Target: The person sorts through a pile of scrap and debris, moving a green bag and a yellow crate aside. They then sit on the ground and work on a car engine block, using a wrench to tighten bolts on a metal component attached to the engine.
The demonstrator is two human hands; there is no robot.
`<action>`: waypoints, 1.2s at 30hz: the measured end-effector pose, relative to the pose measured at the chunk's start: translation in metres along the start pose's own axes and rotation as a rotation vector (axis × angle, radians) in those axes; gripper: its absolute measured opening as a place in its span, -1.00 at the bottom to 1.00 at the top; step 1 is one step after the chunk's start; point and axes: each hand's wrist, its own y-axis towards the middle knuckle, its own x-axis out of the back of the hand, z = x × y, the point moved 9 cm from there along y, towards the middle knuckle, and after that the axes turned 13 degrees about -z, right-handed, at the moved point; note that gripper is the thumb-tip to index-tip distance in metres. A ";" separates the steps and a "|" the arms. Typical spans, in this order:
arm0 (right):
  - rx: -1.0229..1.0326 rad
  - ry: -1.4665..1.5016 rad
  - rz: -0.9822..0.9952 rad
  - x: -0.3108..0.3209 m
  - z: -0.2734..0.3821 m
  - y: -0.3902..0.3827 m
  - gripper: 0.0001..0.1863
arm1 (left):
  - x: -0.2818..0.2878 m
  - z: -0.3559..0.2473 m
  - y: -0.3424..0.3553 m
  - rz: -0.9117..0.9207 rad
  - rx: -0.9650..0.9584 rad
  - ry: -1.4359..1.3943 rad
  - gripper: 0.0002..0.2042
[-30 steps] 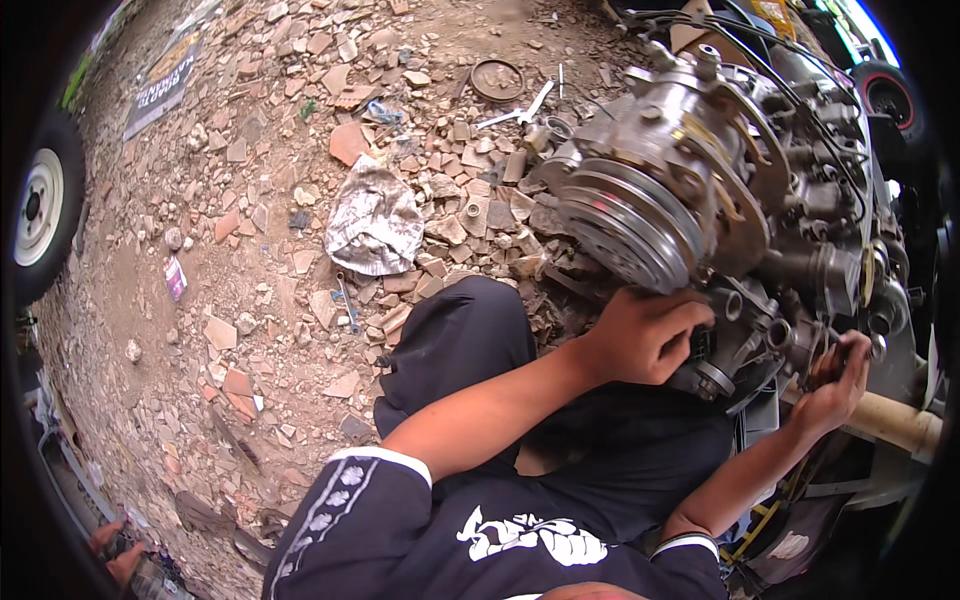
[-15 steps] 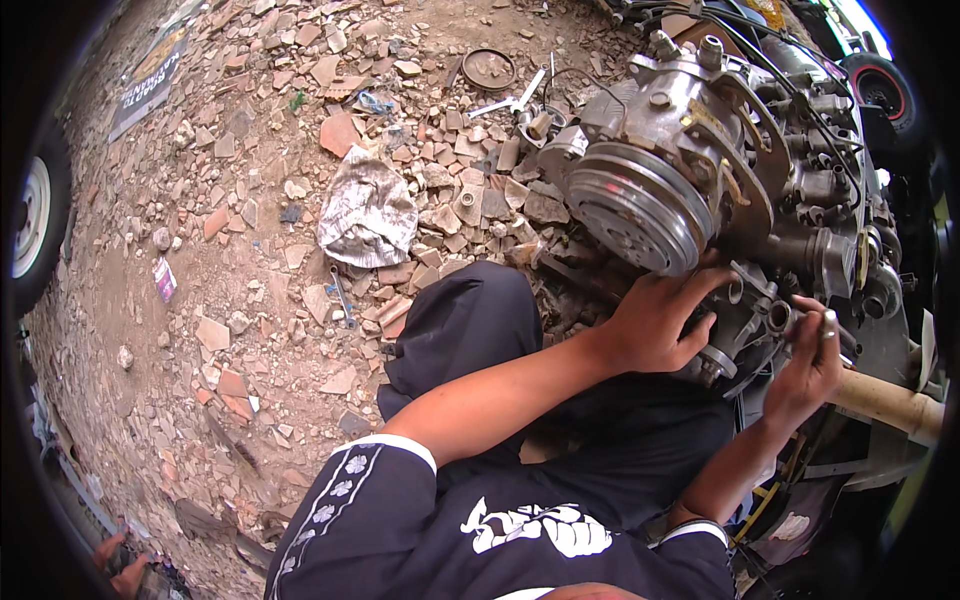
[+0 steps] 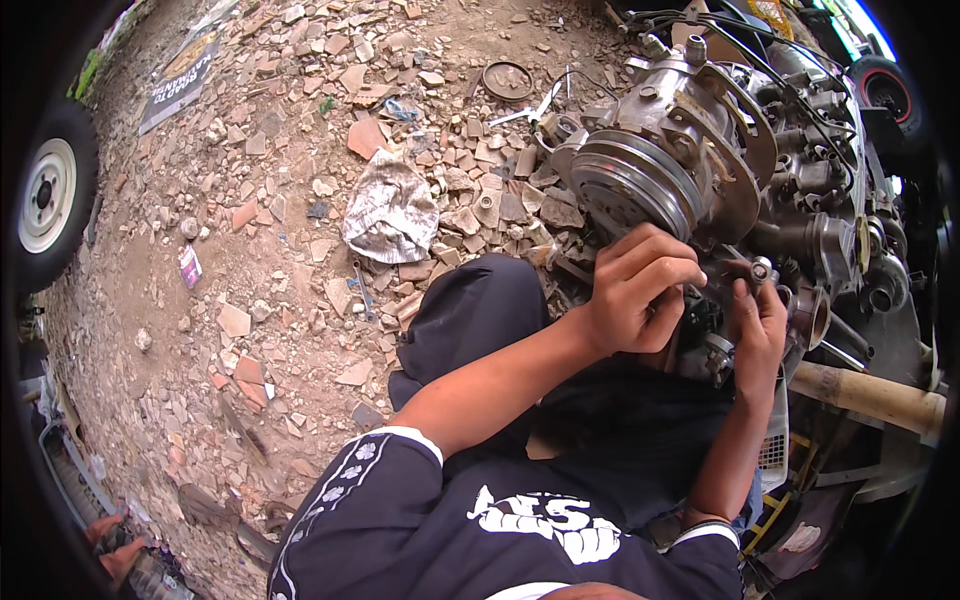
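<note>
My left hand [image 3: 645, 290] is curled just below the grooved pulley [image 3: 632, 182] of the metal compressor [image 3: 665, 115] on the engine; what its fingers hold, if anything, is hidden. My right hand [image 3: 755, 335] is raised close beside it, fingers shut on a small metal part [image 3: 760, 272] with a round end, its thumb pressed along it. Pipe fittings and flanges [image 3: 805, 318] of the engine [image 3: 820, 170] sit behind and right of my right hand. A pale bamboo pole [image 3: 860, 395] lies beside my right forearm.
A crumpled dirty cloth [image 3: 390, 210], wrenches [image 3: 520, 114] and a round lid [image 3: 507, 81] lie among rubble on the ground [image 3: 170, 390]. A wheel [image 3: 48, 190] stands at far left, another tyre [image 3: 885, 95] at upper right. Another person's hand [image 3: 122, 555] shows at lower left.
My left hand has shifted slightly upward under the pulley. My right hand has moved left and up, bringing the small metal part close to my left hand.
</note>
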 end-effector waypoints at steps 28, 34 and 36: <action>0.135 -0.488 -0.123 -0.573 -0.184 0.219 -0.67 | 0.421 0.306 -0.108 0.134 0.395 1.418 -0.81; 0.135 -0.668 -0.002 -0.611 -0.162 0.265 -0.66 | 0.428 0.296 -0.098 0.100 0.397 1.416 -0.78; 0.201 -0.770 0.087 -0.621 -0.169 0.270 -0.66 | 0.429 0.298 -0.098 0.097 0.396 1.411 -0.79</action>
